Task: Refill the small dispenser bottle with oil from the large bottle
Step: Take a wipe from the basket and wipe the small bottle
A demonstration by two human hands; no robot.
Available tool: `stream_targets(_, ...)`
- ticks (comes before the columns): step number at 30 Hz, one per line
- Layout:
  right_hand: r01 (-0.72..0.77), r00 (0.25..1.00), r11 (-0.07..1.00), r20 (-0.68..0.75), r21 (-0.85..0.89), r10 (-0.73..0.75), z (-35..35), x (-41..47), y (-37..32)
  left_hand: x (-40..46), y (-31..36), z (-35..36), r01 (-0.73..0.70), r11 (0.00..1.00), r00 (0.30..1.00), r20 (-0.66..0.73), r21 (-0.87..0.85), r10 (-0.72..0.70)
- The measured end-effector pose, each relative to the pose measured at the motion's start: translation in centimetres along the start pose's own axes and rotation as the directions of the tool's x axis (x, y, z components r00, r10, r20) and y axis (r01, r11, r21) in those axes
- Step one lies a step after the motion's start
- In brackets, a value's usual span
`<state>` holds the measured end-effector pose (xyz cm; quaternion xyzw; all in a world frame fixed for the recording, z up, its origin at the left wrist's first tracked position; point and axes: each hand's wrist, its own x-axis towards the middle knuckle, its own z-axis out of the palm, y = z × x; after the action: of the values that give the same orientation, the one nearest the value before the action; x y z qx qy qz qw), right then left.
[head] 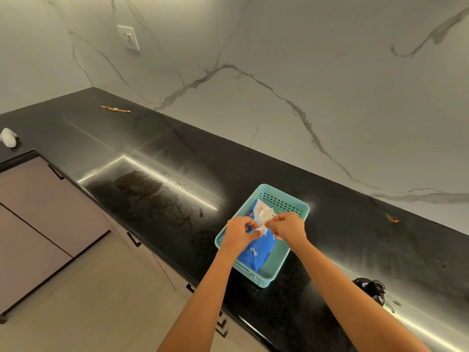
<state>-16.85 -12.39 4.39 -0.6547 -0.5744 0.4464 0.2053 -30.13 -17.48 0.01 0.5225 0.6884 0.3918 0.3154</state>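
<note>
both hands, left hand [239, 233] and right hand [288, 227], pinch a white wipe [265, 217] to pull it from the blue pack [258, 252] in the basket [279, 260], likely for cleaning up.

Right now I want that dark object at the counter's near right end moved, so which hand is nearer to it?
Right. The right hand is over the teal basket, on the side toward the dark object. The left hand is farther away, over the basket's opposite side.

A teal basket [284, 265] holding a blue wipes pack [261, 250] is sitting on a black counter [152, 153]; a watch [115, 109] is lying near the marble wall [279, 59].
</note>
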Motion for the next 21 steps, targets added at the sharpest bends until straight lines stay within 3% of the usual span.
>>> stream_targets(3,0.047,0.997,0.999,-0.057,-0.019,-0.048,0.0,0.0,-0.2,-0.1,0.1,0.0,-0.001,1.0,1.0,0.002,-0.009,0.001)
stream_targets(12,0.007,1.0,0.997,0.003,-0.08,-0.007,0.7,0.1,-0.5,0.3,1.0,0.4,0.072,0.995,0.996,-0.047,-0.066,-0.075)
stream_targets(21,-0.048,0.989,0.995,0.141,0.084,0.036,0.0,0.5,0.4,0.9,1.4,1.1,0.16,0.986,0.984,-0.074,-0.056,-0.164)
